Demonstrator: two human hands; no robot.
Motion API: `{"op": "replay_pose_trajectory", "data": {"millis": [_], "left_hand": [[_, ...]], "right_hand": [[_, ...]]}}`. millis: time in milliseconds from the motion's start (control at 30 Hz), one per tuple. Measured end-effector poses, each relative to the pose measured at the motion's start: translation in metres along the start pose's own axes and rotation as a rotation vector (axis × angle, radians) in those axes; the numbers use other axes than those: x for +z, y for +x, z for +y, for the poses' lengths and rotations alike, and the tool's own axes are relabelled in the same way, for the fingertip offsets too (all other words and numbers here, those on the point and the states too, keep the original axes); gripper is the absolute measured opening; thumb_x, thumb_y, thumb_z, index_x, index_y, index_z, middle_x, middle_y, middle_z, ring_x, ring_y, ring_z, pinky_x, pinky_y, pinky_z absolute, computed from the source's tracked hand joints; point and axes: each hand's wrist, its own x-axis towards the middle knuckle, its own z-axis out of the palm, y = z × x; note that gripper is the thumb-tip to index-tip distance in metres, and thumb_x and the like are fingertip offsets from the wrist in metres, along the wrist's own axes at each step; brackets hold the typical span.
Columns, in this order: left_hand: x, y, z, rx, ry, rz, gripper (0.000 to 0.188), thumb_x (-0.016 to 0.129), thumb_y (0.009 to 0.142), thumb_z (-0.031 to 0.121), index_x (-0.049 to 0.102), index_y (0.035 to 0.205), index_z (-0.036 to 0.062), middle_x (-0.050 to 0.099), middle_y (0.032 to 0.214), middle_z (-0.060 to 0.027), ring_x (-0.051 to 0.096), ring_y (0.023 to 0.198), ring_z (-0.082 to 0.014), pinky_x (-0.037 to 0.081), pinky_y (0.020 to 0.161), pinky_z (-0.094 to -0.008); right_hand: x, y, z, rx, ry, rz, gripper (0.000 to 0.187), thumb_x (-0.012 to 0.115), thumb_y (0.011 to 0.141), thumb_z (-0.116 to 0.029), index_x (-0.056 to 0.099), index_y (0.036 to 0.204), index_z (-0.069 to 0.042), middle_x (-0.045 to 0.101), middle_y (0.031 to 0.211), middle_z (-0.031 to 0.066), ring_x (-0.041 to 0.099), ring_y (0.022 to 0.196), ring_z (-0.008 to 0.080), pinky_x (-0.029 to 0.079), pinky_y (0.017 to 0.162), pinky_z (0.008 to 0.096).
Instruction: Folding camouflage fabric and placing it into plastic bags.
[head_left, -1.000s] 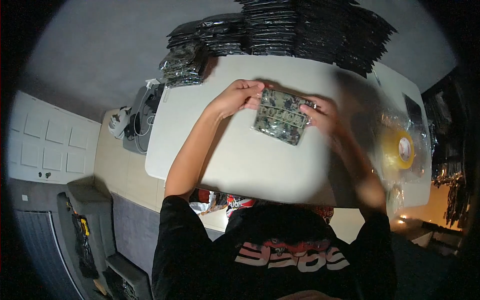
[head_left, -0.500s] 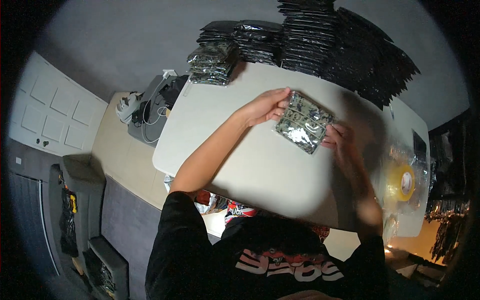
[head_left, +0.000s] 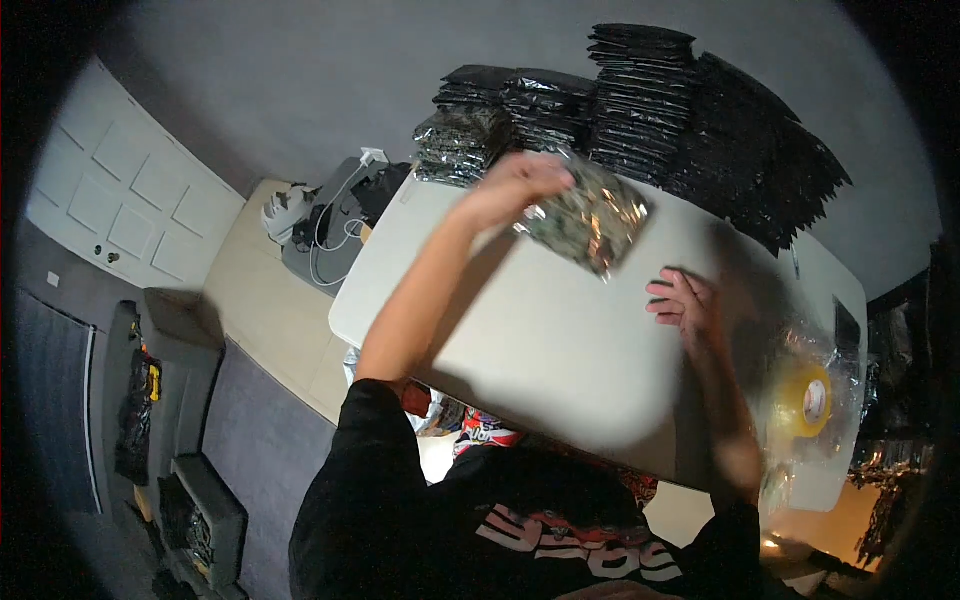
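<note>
Grey-green and glossy, the wrapped packet [head_left: 598, 222] juts from the left hand [head_left: 512, 190], fingers clamped on one edge, over the desk [head_left: 560, 345]; the right hand [head_left: 690, 305], fingers apart, is empty; black packets [head_left: 642, 108] stand stacked behind, probably saving room.

The left grip [head_left: 515, 190] is blurred, as is the clear-wrapped packet [head_left: 598, 222] whose left edge it partly hides, while the black bundles [head_left: 888, 505] at far right are too dim to tell apart.

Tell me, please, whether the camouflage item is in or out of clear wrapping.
In: glossy film reflects light across the camouflage item, held in the left hand.
</note>
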Motion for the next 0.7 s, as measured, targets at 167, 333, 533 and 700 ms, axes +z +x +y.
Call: {"op": "replay_pose_trajectory", "data": {"millis": [167,333,533,700], "left_hand": [[-0.111,-0.001,0.081,-0.064,0.159,0.335,0.031,0.070,0.102,0.035,0.074,0.113,0.0056,0.073,0.106,-0.0015,0.066,0.097,-0.0119,0.054,0.086,-0.0278],[-0.244,0.042,0.055,-0.235,0.429,0.424,0.042,0.080,0.095,0.032,0.074,0.122,0.0015,0.077,0.105,-0.0067,0.071,0.090,-0.0180,0.058,0.080,-0.0326],[-0.267,0.057,0.015,-0.197,0.918,0.553,0.031,0.088,0.081,0.034,0.084,0.091,0.0042,0.078,0.082,-0.0132,0.073,0.072,-0.0223,0.057,0.067,-0.0394],[-0.225,0.076,0.014,-0.163,1.458,0.627,0.050,0.075,0.089,0.050,0.082,0.102,0.0030,0.077,0.098,-0.0236,0.075,0.091,-0.0408,0.059,0.082,-0.0482]], "right_hand": [[0.007,-0.002,-0.006,-0.032,-0.096,-0.100,0.044,0.053,0.110,-0.033,0.062,0.131,0.004,0.076,0.115,0.0193,0.076,0.086,0.0227,0.060,0.073,0.0317],[0.001,0.006,0.003,-0.063,-0.092,-0.155,0.042,0.051,0.111,-0.030,0.062,0.132,0.004,0.076,0.115,0.0184,0.076,0.086,0.0218,0.060,0.073,0.0311],[0.005,0.001,0.003,-0.116,-0.082,-0.194,0.037,0.058,0.110,-0.025,0.065,0.126,0.007,0.077,0.110,0.0187,0.078,0.085,0.0232,0.062,0.069,0.0313],[0.001,-0.002,0.007,-0.158,-0.139,-0.176,0.031,0.054,0.110,-0.017,0.065,0.125,0.008,0.078,0.109,0.0172,0.078,0.084,0.0212,0.062,0.068,0.0299]]}}
